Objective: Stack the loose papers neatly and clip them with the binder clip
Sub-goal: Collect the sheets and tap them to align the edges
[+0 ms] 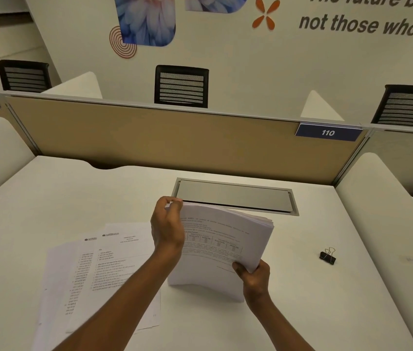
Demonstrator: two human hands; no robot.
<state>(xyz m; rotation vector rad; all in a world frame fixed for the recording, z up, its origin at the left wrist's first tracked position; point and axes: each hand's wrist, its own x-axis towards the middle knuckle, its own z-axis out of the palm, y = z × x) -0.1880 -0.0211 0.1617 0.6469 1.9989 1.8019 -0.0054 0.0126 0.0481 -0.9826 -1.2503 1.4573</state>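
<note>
Head view, left hand [167, 229], right hand [253, 277] gripping paper stack [220, 244]

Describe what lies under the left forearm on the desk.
Loose printed sheets lie fanned on the white desk beneath the left forearm. The arm covers their right portions, so the sheet count cannot be told.

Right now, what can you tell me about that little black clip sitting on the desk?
The binder clip is small, with a black body and two thin silvery wire handles that look like metal, sticking up above it. It sits by itself on the white desk, off to the right of the stack of papers. Nothing is clamped in it, and neither hand touches it. It is too small to tell more.
</note>
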